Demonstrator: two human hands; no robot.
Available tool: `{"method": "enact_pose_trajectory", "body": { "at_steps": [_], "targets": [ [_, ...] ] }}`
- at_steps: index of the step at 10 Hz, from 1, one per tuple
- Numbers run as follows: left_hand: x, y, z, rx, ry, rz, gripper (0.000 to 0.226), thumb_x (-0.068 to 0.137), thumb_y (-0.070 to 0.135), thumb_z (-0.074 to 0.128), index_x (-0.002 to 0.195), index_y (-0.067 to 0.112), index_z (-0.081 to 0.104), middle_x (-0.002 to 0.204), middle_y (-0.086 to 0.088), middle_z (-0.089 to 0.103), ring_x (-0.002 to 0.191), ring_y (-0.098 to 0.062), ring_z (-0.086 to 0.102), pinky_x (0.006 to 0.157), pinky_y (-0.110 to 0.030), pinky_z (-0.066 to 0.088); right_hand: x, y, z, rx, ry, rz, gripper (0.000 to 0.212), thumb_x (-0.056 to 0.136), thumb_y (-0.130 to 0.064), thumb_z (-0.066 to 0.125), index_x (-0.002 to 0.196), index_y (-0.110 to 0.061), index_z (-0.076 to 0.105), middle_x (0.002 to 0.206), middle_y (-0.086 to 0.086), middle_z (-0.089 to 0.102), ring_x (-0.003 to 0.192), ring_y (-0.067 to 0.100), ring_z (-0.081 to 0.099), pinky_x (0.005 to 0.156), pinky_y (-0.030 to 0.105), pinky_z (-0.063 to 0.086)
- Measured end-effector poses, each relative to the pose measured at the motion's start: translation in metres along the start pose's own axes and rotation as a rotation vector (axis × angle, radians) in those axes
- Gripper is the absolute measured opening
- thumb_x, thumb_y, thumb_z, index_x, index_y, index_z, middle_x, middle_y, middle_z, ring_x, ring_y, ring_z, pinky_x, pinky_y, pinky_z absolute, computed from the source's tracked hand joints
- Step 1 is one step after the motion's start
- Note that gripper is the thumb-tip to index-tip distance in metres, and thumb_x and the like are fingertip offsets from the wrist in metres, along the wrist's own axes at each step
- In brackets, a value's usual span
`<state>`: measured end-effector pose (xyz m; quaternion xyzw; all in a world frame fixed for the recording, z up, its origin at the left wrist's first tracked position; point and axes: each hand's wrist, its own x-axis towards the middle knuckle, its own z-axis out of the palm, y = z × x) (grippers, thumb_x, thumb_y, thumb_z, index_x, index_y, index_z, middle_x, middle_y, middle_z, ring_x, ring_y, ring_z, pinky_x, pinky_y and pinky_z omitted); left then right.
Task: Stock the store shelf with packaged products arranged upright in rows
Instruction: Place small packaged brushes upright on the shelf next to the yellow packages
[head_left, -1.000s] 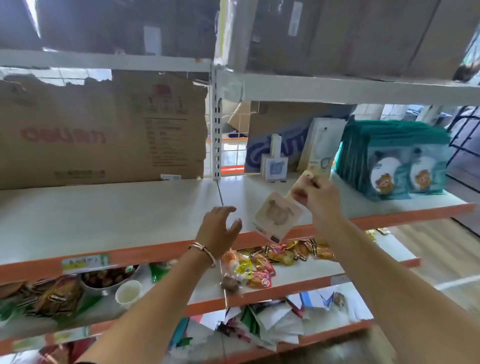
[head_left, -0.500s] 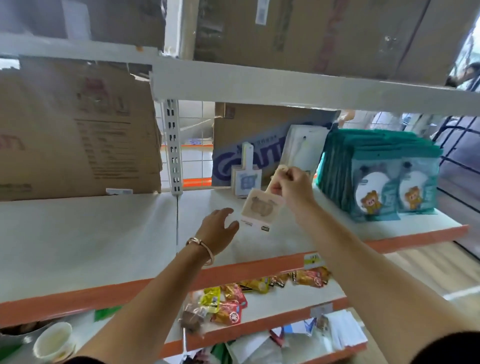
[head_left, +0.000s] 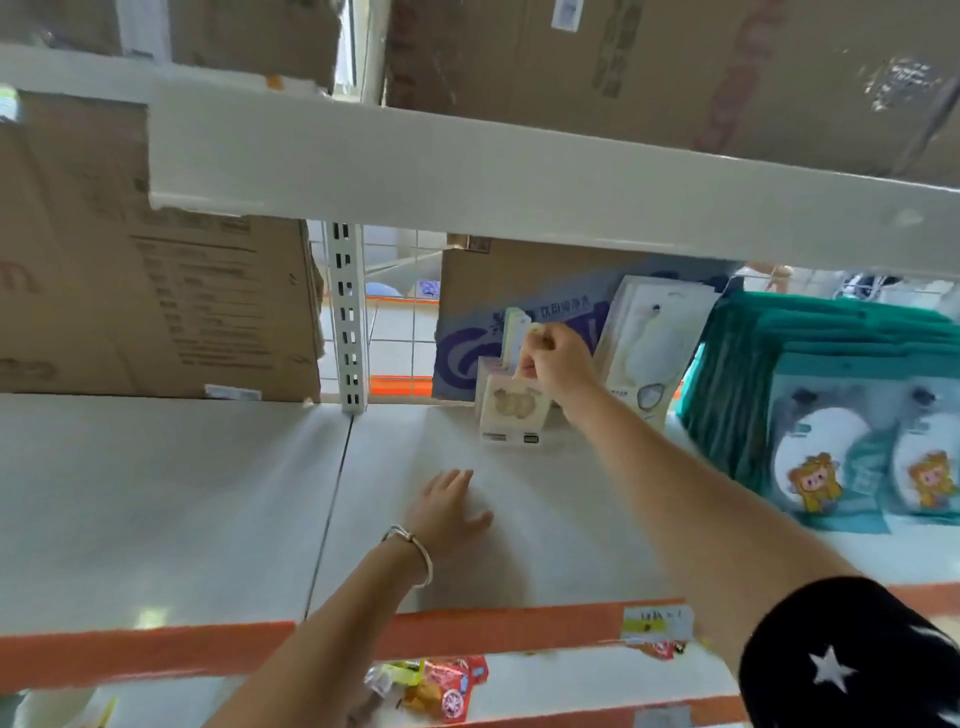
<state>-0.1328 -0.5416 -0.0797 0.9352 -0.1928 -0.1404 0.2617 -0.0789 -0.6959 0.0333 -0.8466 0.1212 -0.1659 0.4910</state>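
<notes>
Since a second ago the right hand (head_left: 560, 364) has been carrying the cream packet (head_left: 513, 413) from the shelf's front lip to the back, and it is now setting it down there. Its fingers (head_left: 540, 347) are clenching round the packet's narrow top tab. The packet is hanging nearly upright, with its bottom edge at or touching the shelf (head_left: 208, 493), just in front of a like packet (head_left: 514, 322) that is leaning on the blue-printed carton (head_left: 460, 358).

The left hand (head_left: 449, 506) is lying released on the bare shelf nearer the front, fingers fairly straight, grasping nothing.

To do this well, the person is probably best keeping the pinch on the tab until the base is sitting flat. The face should then be squared to the front and pressed back against the packet behind, so the row is supporting it. A thin card pack like this is likely to tip forward if released early. The free left hand could be steadying its face. The white packs (head_left: 649, 338) and the teal packs (head_left: 831, 415) are standing just to the right, so the elbow needs room.
</notes>
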Motion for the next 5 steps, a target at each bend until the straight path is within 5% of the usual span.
{"method": "enact_pose_trajectory", "body": {
  "at_steps": [2,4,5],
  "targets": [
    [0.014,-0.003,0.012,0.152,0.077,-0.042,0.065,0.093,0.051,0.036,0.147,0.025,0.012,0.157,0.006,0.007,0.144,-0.011,0.003,0.115,-0.034,0.011,0.032,0.017,0.016,-0.091,-0.096,0.023,0.022,0.092,-0.019,0.047,0.111,-0.011,0.054,0.102,0.015,0.062,0.092,0.028,0.061,0.078,0.039,0.052],
    [0.015,-0.001,0.020,0.322,0.053,-0.015,0.066,0.092,0.057,0.025,0.147,0.027,0.007,0.157,0.005,-0.003,0.145,-0.013,-0.006,0.112,-0.037,0.009,0.043,0.028,0.014,0.131,-0.121,0.069,0.028,0.076,-0.003,0.055,0.102,-0.013,0.054,0.109,0.016,0.059,0.100,0.031,0.059,0.082,0.042,0.053],
    [0.017,0.001,0.020,0.340,0.063,-0.015,0.066,0.092,0.058,0.023,0.148,0.027,0.005,0.157,0.005,-0.004,0.145,-0.014,-0.006,0.111,-0.037,0.010,0.046,0.030,0.013,0.193,-0.122,0.033,0.051,0.073,-0.011,0.057,0.122,-0.018,0.046,0.123,0.013,0.051,0.103,0.028,0.058,0.083,0.041,0.056]
  ]
}}
